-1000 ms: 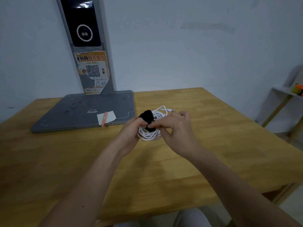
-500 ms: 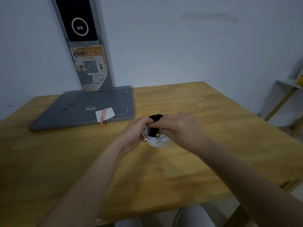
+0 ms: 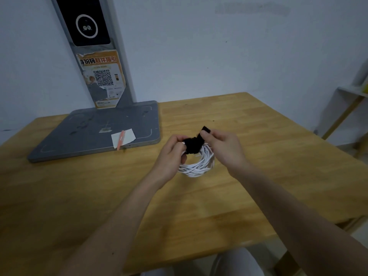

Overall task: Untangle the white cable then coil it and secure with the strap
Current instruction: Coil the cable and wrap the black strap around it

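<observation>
The white cable [image 3: 197,166] is wound into a small round coil, held just above the wooden table [image 3: 258,136]. A black strap [image 3: 192,146] wraps over the coil's far side. My left hand [image 3: 171,156] grips the coil's left side, thumb on the strap. My right hand [image 3: 223,146] pinches the strap's free end between thumb and forefinger and holds it up and to the right. The coil's far edge is hidden behind the strap and my fingers.
A grey metal stand [image 3: 99,134] with an upright post bearing a QR-code sticker [image 3: 103,78] occupies the table's back left. A white slip with an orange strip [image 3: 122,138] lies on its base. A small shelf [image 3: 350,108] stands at the right beside the table.
The coil has swung so its ring faces the camera. My right hand has pulled the strap's end out to the right, off the coil. The view shifted slightly downward.
</observation>
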